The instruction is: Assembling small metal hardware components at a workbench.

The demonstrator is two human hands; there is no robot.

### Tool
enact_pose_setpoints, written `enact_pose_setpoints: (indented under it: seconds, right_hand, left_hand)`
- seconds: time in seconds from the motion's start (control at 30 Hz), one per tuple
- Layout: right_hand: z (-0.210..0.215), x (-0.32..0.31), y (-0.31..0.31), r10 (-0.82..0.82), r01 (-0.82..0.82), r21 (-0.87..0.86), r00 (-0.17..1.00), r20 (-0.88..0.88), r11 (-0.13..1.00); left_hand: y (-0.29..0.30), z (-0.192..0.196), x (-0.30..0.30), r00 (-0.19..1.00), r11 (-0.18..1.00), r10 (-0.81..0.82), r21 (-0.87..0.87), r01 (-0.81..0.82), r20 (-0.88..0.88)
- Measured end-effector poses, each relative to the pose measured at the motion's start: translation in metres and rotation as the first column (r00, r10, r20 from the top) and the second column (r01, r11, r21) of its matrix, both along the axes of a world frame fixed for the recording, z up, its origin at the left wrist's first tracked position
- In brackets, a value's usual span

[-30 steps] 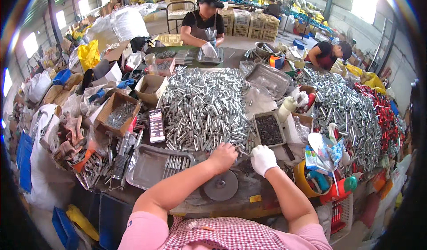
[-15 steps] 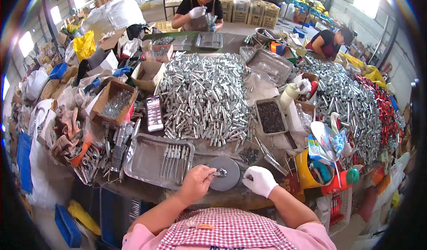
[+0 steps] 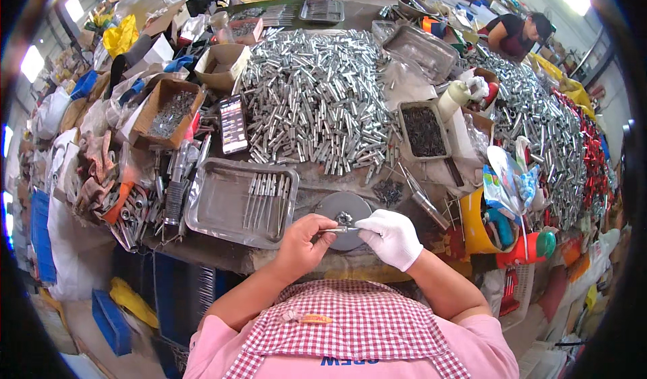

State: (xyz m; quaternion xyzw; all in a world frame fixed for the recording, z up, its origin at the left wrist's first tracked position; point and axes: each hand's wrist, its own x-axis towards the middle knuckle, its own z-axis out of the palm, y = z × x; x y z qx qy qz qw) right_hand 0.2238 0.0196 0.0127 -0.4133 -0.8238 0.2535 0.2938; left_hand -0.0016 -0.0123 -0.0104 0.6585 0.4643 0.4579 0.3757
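My bare left hand [image 3: 304, 242] and my white-gloved right hand [image 3: 391, 236] hold a thin metal rod [image 3: 340, 230] between them, one at each end. They hover just over a round grey metal disc [image 3: 342, 208] with a few small parts on it, at the table's near edge. Left of the disc lies a steel tray [image 3: 232, 202] with several finished rods laid side by side. Beyond it spreads a big heap of short silver tubes [image 3: 313, 96].
A dark tray of small black parts [image 3: 423, 131] sits right of the heap. A phone [image 3: 232, 124] and cardboard boxes of hardware [image 3: 168, 109] lie to the left. A yellow bucket of tools [image 3: 482, 220] stands at right. Other people work at the far side [image 3: 522, 32].
My hands drew back from the tube heap to the near edge, came together over the disc and now grip a rod between them. The view tilted down toward the table.
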Motion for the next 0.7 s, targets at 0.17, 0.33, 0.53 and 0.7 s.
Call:
enact_pose_setpoints:
  seconds: [0.17,0.33,0.53,0.7]
  right_hand:
    - [0.006,-0.002,-0.006,0.001,-0.002,0.030,0.999,0.045,1.000]
    - [0.004,-0.003,-0.008,0.027,-0.028,0.009,0.995,0.101,1.000]
    - [0.004,-0.001,-0.007,0.070,-0.072,0.005,0.978,0.198,0.997]
    - [-0.006,0.000,-0.008,0.072,-0.066,-0.036,0.972,0.224,0.997]
  left_hand:
    - [-0.004,0.002,0.000,0.999,0.998,-0.031,0.050,0.033,-0.041]
    - [-0.001,0.002,0.003,0.998,0.994,-0.027,0.104,0.033,-0.055]
    - [0.004,0.002,0.006,0.982,0.960,-0.095,0.248,0.134,-0.161]
    - [0.006,-0.007,0.008,0.961,0.932,-0.106,0.310,0.186,-0.256]
